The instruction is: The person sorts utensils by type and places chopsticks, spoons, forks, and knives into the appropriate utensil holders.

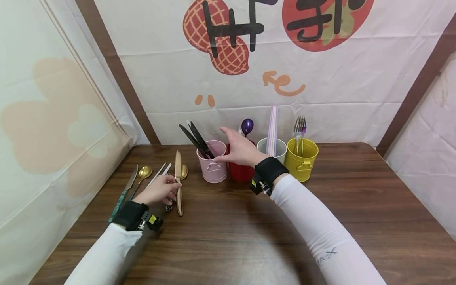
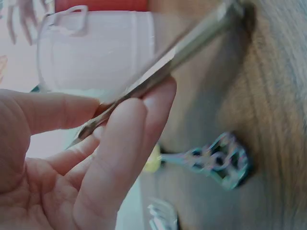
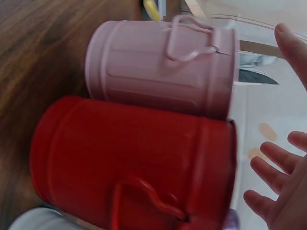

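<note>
My left hand (image 1: pixel 159 190) pinches a gold table knife (image 1: pixel 178 163) near its middle, thumb on one side and fingertips on the other. In the left wrist view the knife (image 2: pixel 175 55) slants up and right, close over the table. Beside that hand lie a gold spoon (image 1: pixel 184 171) and an ornate dark handle (image 2: pixel 225 160). Fingers spread, my right hand (image 1: pixel 243 149) hovers over the red bucket (image 1: pixel 240 172), holding nothing. The pink bucket (image 1: pixel 214 174) beside it has black knives (image 1: pixel 199 138) standing in it. A purple spoon (image 1: pixel 247 126) rises from the red bucket.
Further right stand a white bucket (image 1: pixel 261 145) with striped chopsticks (image 1: pixel 272 130) and a yellow bucket (image 1: pixel 302 170) with forks (image 1: pixel 298 128). At the table's left lie a green-handled knife (image 1: pixel 119 204), another gold spoon (image 1: pixel 144 172) and chopsticks (image 1: pixel 158 172). A printed cloth wall (image 1: pixel 164 79) closes the back.
</note>
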Motion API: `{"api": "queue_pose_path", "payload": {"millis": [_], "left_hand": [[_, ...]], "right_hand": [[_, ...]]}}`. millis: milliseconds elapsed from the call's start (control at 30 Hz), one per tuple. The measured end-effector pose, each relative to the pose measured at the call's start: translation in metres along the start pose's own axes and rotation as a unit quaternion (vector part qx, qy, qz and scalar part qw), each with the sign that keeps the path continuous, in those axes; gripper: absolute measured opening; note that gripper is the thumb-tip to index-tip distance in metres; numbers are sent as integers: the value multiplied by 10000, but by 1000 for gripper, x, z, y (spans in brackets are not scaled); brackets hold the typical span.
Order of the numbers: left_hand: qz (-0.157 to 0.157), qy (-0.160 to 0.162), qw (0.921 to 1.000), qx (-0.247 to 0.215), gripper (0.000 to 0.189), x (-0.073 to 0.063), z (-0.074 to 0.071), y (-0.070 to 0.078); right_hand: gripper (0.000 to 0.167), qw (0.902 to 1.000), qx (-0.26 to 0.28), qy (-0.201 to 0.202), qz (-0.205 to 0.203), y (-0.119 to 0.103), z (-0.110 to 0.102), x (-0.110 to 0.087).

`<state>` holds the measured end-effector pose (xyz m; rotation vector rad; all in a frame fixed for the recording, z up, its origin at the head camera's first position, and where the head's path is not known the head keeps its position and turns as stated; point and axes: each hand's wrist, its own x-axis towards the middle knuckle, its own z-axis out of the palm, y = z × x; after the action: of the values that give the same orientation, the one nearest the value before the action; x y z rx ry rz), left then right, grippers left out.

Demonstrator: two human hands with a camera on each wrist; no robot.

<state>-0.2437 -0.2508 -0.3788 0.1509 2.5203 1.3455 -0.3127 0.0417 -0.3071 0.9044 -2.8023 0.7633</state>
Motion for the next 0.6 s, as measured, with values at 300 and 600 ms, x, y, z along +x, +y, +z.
{"api": "queue_pose_path", "payload": {"millis": [300, 600], "left_hand": [[767, 1374, 9873, -233, 24, -18, -24, 18], [1646, 2938, 9405, -457, 26, -19, -41, 49]], "right_hand": [[105, 9999, -68, -57, 130, 0, 16, 6], [105, 9986, 235, -251, 411, 1, 24, 5]]}}
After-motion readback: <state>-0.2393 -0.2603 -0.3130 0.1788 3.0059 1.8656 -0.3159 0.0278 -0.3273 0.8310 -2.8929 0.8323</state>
